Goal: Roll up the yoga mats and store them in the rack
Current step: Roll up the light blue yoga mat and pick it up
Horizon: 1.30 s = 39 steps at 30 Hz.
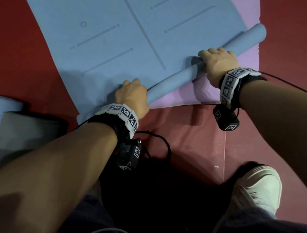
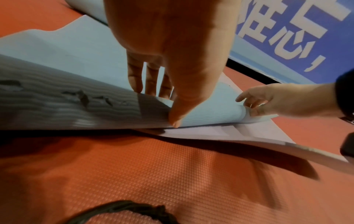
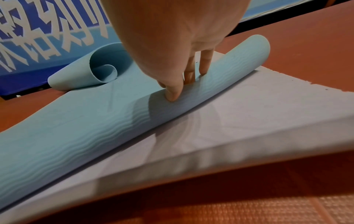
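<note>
Head view shows the red floor (image 1: 23, 21) largest, and on it the blue mat (image 1: 88, 15), spread flat away from the person with its near end turned over into a thin roll (image 1: 176, 79). A purple mat (image 1: 184, 93) lies under the blue mat and pokes out on the near side of the roll. Left of the roll's near end sits an already rolled mat (image 1: 26, 128). The left hand (image 1: 131, 96) curls over the roll's left end; the right hand (image 1: 217, 66) curls over it past the middle, thumb (image 3: 172, 94) pressing the ribbed outside.

Foam like this looks light, soft and springy, grippy rather than slick, so the roll would likely loosen if let go. Best hold seems to be both hands wide apart on the roll, pressing down and forward.

No rack appears anywhere. The mat's far end curls up by a blue banner (image 3: 38, 30), whose lettering is cut off.
</note>
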Each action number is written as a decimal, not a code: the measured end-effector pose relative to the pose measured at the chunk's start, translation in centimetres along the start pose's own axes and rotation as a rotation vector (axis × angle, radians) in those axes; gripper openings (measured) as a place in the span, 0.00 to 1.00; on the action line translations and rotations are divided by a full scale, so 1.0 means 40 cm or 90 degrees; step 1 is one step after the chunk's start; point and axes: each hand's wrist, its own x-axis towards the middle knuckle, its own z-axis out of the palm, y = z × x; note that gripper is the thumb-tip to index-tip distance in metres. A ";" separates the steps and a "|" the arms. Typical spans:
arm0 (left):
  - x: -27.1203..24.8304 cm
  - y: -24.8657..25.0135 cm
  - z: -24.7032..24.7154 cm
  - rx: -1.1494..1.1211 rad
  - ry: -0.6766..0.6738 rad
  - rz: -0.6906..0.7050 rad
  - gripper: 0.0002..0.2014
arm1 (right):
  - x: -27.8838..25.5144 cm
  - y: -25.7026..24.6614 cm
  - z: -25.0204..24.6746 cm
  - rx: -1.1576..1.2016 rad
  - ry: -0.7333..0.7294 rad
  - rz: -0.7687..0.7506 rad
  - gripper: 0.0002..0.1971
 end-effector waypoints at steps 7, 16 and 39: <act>0.006 -0.011 -0.014 -0.071 0.047 0.008 0.14 | 0.012 -0.001 -0.002 -0.005 0.014 0.019 0.11; 0.033 -0.034 -0.006 -0.133 0.047 -0.020 0.11 | 0.000 -0.016 -0.002 -0.004 0.044 0.032 0.18; 0.019 -0.032 -0.023 0.010 0.095 -0.075 0.14 | 0.022 -0.061 0.006 0.032 0.012 -0.006 0.21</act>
